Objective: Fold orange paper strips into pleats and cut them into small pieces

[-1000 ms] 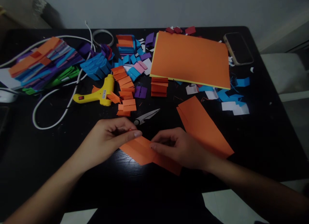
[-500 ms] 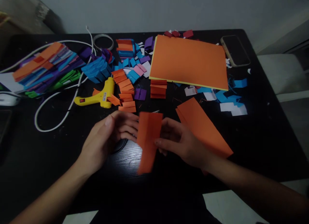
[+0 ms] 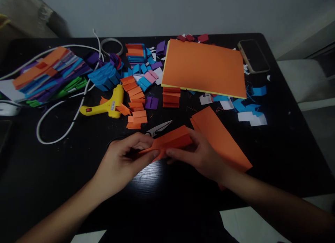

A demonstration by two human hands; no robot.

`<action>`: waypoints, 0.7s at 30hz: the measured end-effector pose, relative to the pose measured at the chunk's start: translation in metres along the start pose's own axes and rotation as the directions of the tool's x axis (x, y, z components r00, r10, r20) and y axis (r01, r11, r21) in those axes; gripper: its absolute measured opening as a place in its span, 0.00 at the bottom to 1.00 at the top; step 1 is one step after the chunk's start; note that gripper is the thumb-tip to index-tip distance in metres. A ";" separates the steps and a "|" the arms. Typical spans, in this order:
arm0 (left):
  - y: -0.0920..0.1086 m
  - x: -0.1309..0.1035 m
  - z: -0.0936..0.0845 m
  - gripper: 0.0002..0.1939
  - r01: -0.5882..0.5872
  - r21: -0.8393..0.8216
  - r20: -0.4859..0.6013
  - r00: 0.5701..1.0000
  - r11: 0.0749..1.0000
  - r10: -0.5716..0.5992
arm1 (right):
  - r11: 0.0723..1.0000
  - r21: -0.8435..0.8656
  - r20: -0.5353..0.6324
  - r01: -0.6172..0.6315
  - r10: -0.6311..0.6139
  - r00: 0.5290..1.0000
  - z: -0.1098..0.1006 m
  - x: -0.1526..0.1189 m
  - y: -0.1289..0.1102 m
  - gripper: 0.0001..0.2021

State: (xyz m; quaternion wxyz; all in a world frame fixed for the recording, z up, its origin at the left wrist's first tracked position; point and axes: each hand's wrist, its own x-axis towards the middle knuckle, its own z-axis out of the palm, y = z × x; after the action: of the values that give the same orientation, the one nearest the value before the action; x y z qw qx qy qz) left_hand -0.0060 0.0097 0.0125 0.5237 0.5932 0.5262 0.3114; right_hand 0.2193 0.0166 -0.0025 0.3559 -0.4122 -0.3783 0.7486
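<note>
Between my two hands is a folded piece of orange paper, tilted, held above the dark table near its front. My left hand pinches its left end, thumb on top. At its right end my right hand grips it, with the thumb close to the left thumb. Just beyond the paper lie scissors, their blades showing and their handles partly hidden by my left hand. Larger orange paper strips lie under and beyond my right forearm.
A yellow glue gun lies at left among folded orange pieces. A white cable loops beside it. Orange sheets and a phone lie at the back right. Blue folded papers and a tape ring are further back.
The orange paper has turned from upright to lying nearly sideways. My left hand, open beside it before, has closed on its left end. More of the scissors shows now.
</note>
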 end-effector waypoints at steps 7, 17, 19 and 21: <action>-0.001 0.003 -0.009 0.04 -0.030 0.072 0.058 0.998 0.997 0.025 | 0.957 -0.251 -0.054 0.142 -0.161 0.986 -0.006 0.002 -0.003 0.07; 0.002 0.006 -0.014 0.03 -0.051 0.111 0.122 0.992 0.993 0.037 | 0.881 -0.439 -0.062 0.177 -0.226 0.972 -0.004 -0.003 -0.001 0.03; 0.001 0.005 -0.016 0.04 -0.027 0.136 0.147 0.989 0.990 0.007 | 0.859 -0.477 -0.052 0.186 -0.238 0.970 -0.005 -0.003 0.000 0.03; 0.001 0.004 -0.017 0.05 -0.004 0.152 0.184 0.983 0.988 -0.024 | 0.841 -0.497 -0.031 0.214 -0.264 0.964 -0.005 -0.003 0.001 0.05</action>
State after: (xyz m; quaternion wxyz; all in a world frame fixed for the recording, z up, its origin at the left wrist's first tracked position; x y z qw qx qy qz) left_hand -0.0207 0.0187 0.0174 0.5252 0.6550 0.5005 0.2114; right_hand 0.2242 0.0155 -0.0038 0.3487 -0.4747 -0.5858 0.5567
